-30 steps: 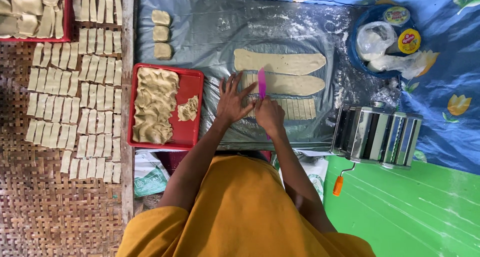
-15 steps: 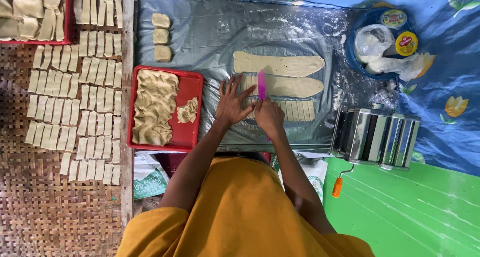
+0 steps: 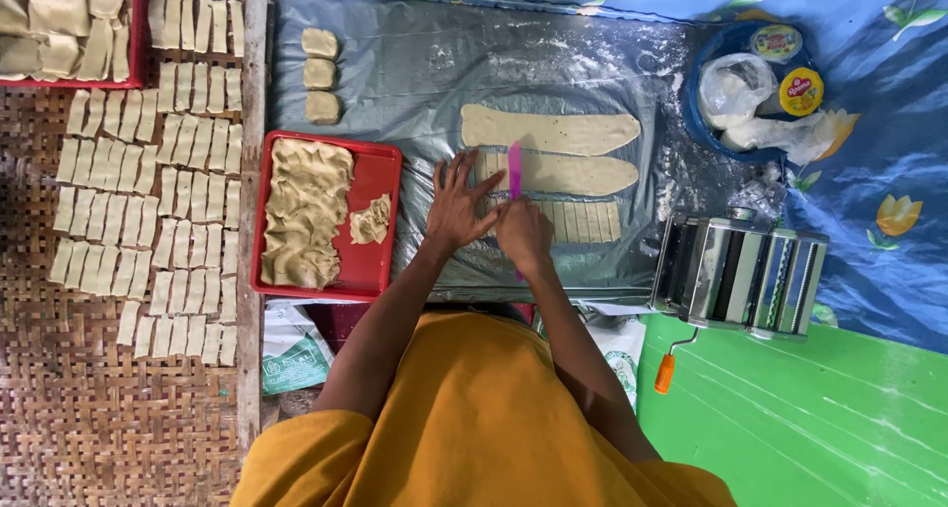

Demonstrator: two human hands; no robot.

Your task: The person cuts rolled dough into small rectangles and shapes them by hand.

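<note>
Beside the red tray [image 3: 380, 186], my right hand [image 3: 523, 233] clamps the pink knife [image 3: 514, 169]. My left hand [image 3: 456, 203], fingers spread, pins the dough strip [image 3: 568, 174]; I judge a slip could nick them.

Barely any change: right hand [image 3: 524, 233] with pink cutter [image 3: 514, 170] crept a touch toward 9 o'clock along the middle dough strip [image 3: 578, 174]; left hand [image 3: 457, 203] shifted slightly with it.
</note>
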